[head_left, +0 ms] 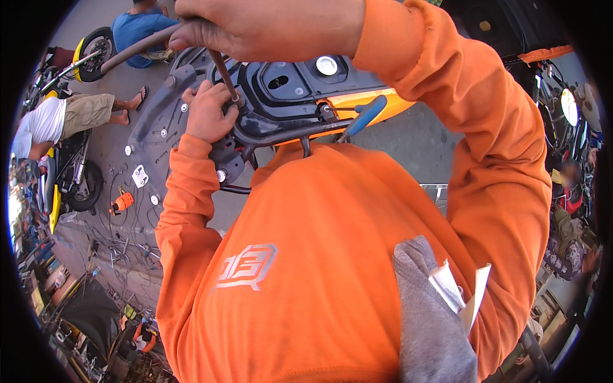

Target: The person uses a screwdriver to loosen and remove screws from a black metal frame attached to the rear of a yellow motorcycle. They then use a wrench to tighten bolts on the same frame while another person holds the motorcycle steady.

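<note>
My right hand [268, 29] is closed on the top of a brown metal T-handle wrench [137, 48]. Its shaft slants down to a bolt on the black tubular rack [274, 137] of a motorcycle with an orange side panel [377, 108]. My left hand [212, 115] has its fingers curled around the lower end of the wrench, against the rack. Under and beyond this hand spreads a wide dark plate [150, 143] with slots and pale round pads. A blue-handled tool [365, 119] rests at the panel's near edge; its jaws are partly hidden.
Left on the pavement sit a small orange object [121, 202], a silver bracket [140, 176] and tangled wires. Parked yellow motorcycles [76, 172] and a standing person in khaki shorts [88, 115] are farther left. A person in blue [137, 35] is low at the top left.
</note>
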`<state>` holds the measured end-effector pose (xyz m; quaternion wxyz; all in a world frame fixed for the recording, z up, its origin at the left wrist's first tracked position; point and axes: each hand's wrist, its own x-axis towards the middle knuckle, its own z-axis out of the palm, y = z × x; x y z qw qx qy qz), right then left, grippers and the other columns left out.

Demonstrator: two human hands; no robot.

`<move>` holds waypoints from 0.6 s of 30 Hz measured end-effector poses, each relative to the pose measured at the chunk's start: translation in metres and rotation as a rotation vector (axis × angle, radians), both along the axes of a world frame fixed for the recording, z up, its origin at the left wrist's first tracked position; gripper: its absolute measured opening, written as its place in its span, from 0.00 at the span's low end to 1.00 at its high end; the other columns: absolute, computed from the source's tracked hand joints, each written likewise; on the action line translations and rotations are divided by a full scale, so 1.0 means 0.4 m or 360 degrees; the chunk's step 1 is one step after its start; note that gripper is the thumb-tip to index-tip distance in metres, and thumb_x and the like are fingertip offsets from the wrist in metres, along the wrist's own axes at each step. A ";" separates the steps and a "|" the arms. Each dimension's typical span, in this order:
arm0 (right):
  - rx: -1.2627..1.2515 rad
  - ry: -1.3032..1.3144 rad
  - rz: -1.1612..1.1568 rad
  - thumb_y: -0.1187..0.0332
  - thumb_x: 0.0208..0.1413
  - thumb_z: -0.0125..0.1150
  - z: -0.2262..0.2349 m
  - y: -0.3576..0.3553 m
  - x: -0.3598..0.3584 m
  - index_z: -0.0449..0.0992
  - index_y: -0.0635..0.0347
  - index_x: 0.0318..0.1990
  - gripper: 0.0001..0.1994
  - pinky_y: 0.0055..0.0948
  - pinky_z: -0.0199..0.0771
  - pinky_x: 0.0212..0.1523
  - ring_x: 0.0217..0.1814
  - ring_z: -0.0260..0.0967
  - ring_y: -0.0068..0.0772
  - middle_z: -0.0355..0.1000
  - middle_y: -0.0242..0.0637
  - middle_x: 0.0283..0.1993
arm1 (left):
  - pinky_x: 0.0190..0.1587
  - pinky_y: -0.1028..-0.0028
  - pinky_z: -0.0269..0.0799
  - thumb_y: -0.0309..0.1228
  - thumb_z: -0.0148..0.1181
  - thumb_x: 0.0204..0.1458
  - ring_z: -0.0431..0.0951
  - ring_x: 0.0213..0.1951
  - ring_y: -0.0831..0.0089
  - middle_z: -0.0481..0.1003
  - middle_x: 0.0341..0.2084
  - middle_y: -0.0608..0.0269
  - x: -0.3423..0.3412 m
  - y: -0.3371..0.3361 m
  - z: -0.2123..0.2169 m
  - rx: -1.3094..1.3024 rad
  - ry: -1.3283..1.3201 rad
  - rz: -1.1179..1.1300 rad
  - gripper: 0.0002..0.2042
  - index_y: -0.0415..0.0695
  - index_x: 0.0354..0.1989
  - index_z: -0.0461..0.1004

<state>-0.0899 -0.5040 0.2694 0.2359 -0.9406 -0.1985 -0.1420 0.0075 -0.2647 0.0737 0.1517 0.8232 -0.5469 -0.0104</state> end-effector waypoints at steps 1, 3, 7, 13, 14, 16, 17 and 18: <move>0.0000 0.0024 0.0027 0.61 0.64 0.56 0.000 0.001 -0.001 0.74 0.67 0.35 0.14 0.51 0.76 0.34 0.30 0.76 0.60 0.75 0.55 0.26 | 0.46 0.61 0.51 0.36 0.68 0.45 0.71 0.39 0.68 0.76 0.31 0.73 0.008 -0.001 0.004 0.0033 0.0049 -0.0020 0.08 0.51 0.33 0.81; 0.0005 0.0062 0.0104 0.62 0.64 0.56 0.005 -0.014 -0.010 0.74 0.67 0.36 0.14 0.51 0.76 0.34 0.30 0.76 0.61 0.75 0.56 0.26 | 0.47 0.61 0.51 0.36 0.67 0.47 0.71 0.39 0.68 0.75 0.30 0.71 0.027 -0.011 0.008 0.0009 0.0180 -0.0091 0.07 0.50 0.32 0.80; 0.0409 0.0073 -0.0025 0.64 0.64 0.56 -0.001 -0.022 -0.049 0.75 0.69 0.39 0.13 0.48 0.76 0.35 0.32 0.77 0.58 0.75 0.56 0.27 | 0.48 0.62 0.52 0.35 0.65 0.53 0.72 0.38 0.67 0.75 0.29 0.67 0.059 -0.049 -0.003 -0.0123 0.0521 -0.0266 0.05 0.49 0.32 0.78; 0.1823 0.0196 -0.0483 0.66 0.65 0.54 -0.029 0.094 -0.062 0.76 0.73 0.44 0.14 0.39 0.76 0.45 0.43 0.79 0.52 0.77 0.60 0.34 | 0.50 0.65 0.56 0.33 0.63 0.58 0.74 0.34 0.67 0.75 0.25 0.64 0.066 -0.049 -0.037 -0.0251 0.0307 -0.0273 0.06 0.46 0.32 0.77; 0.1939 0.0110 -0.0591 0.66 0.65 0.54 -0.032 0.114 -0.065 0.77 0.73 0.45 0.15 0.38 0.76 0.47 0.45 0.79 0.52 0.77 0.61 0.36 | 0.50 0.65 0.57 0.32 0.62 0.58 0.74 0.34 0.66 0.75 0.25 0.63 0.067 -0.043 -0.041 -0.0290 0.0294 -0.0268 0.06 0.45 0.32 0.77; 0.1704 0.0055 -0.0558 0.68 0.62 0.54 -0.022 0.115 -0.063 0.77 0.74 0.48 0.15 0.38 0.76 0.51 0.48 0.78 0.53 0.77 0.62 0.40 | 0.51 0.63 0.59 0.31 0.61 0.59 0.74 0.34 0.65 0.76 0.25 0.62 0.077 -0.033 -0.044 -0.0246 0.0611 -0.0232 0.06 0.43 0.33 0.77; 0.1513 0.0003 -0.0448 0.69 0.61 0.54 -0.013 0.107 -0.062 0.77 0.74 0.49 0.16 0.38 0.76 0.53 0.49 0.78 0.54 0.78 0.62 0.41 | 0.52 0.62 0.60 0.31 0.61 0.59 0.74 0.33 0.64 0.76 0.25 0.61 0.082 -0.027 -0.045 -0.0222 0.0773 -0.0213 0.06 0.42 0.33 0.77; 0.1156 -0.0063 -0.0158 0.71 0.59 0.54 -0.004 0.066 -0.049 0.77 0.73 0.51 0.17 0.39 0.75 0.54 0.50 0.78 0.55 0.78 0.62 0.42 | 0.47 0.62 0.65 0.29 0.59 0.59 0.75 0.33 0.61 0.76 0.26 0.59 0.094 -0.025 -0.043 -0.0222 0.0635 -0.0328 0.05 0.40 0.34 0.77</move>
